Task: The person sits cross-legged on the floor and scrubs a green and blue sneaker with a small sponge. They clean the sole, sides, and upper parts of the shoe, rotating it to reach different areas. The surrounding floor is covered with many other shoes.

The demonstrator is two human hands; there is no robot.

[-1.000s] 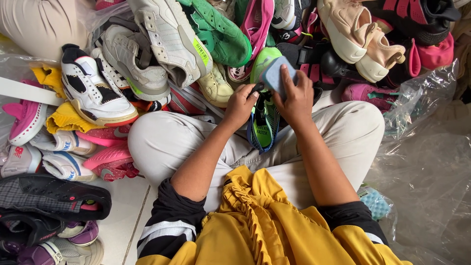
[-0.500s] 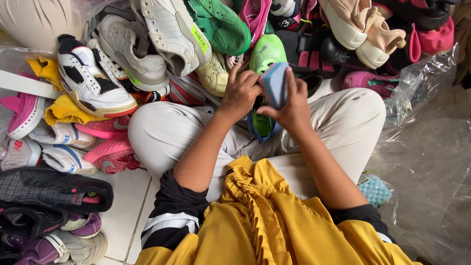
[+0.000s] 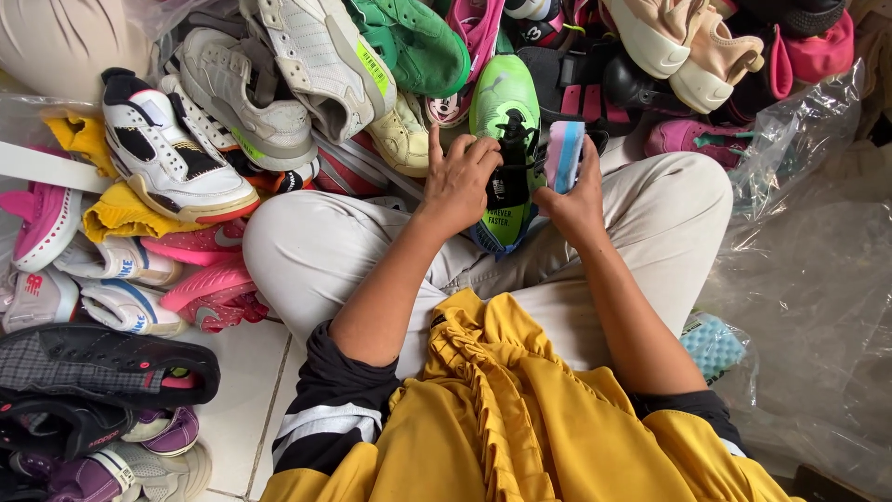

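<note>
the left hand (image 3: 462,181) is curled over the top of a bright green shoe (image 3: 505,153), its fingers (image 3: 478,156) closed around the dark laced part, one finger sticking up straight, so the shoe is pinned steady between the knees of the pale trousers (image 3: 307,251). the shoe lies lengthwise, toe pointing away from the fingers, heel end tucked down toward the lap, which leaves its upper face open to the other hand. the right hand (image 3: 578,200) grips a blue and pink sponge block (image 3: 563,153), fingers narrow and pinched on its lower half, the block standing on edge just beside the shoe's right side, touching it or nearly so; i cannot tell which. beyond the fingers a heap of shoes piles up: a white and black sneaker (image 3: 172,153) well to the left, a green sneaker (image 3: 418,42) above, a beige shoe (image 3: 669,42) to the upper right. clear plastic sheeting (image 3: 818,279) lies to the right of the right hand, and a yellow garment (image 3: 502,409) bunches in the lap below both wrists
</note>
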